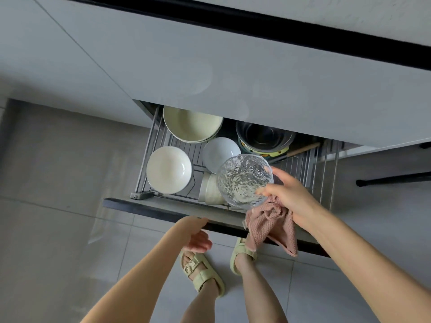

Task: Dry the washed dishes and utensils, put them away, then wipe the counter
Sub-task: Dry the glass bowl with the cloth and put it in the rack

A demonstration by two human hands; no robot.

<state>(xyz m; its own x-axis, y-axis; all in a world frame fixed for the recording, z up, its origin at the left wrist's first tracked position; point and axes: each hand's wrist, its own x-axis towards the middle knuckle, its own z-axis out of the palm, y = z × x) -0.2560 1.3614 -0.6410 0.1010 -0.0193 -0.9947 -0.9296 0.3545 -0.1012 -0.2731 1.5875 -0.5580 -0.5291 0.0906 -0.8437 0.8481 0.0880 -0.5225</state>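
My right hand (289,197) holds a clear textured glass bowl (242,180) by its rim, over the pulled-out drawer (163,209). A pink waffle cloth (270,224) is bunched in the same hand and hangs down below the bowl. My left hand (196,234) hangs just under the drawer's dark front edge, fingers curled under it. Inside the drawer's wire rack stand a white bowl (169,169), a stack of large cream bowls (191,124), a pale blue bowl (217,152) and cream bowls on their side (210,190), partly hidden by the glass bowl.
A steel pot (263,136) stacked in other pans and a wooden-handled utensil (300,150) fill the drawer's right side. A grey cabinet front (233,78) overhangs the drawer. My sandalled feet (203,271) stand on grey floor tiles. A black bar handle (394,179) sticks out at right.
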